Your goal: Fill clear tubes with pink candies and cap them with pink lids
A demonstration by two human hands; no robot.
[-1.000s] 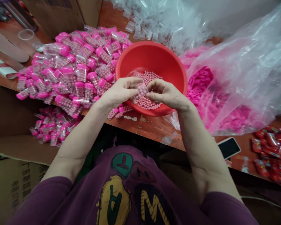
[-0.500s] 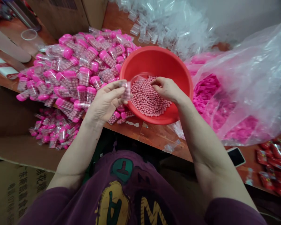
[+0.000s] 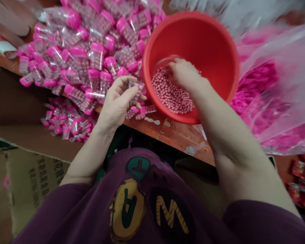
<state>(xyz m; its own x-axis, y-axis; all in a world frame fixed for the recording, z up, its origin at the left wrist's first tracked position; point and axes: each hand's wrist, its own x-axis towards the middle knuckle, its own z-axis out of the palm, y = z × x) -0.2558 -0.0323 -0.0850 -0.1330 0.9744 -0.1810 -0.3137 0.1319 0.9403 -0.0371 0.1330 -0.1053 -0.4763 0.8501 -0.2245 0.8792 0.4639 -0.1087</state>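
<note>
Pink balls [image 3: 171,93] lying in red basin [image 3: 218,51]: small, light, likely rolling, best pinched few at once. Right hand [image 3: 184,73] pressing among them, fingers bunched, grip hidden. Left hand [image 3: 115,103] holding clear plastic tube [image 3: 136,88] by thin body, fingers curled around. Shirt [image 3: 128,210] showing letters A, M; carton [image 3: 33,179] print blurred.

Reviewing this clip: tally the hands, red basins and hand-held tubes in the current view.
Hands (left hand, right hand): 2
red plastic basin: 1
clear plastic tube, held: 1
Total: 4
</note>
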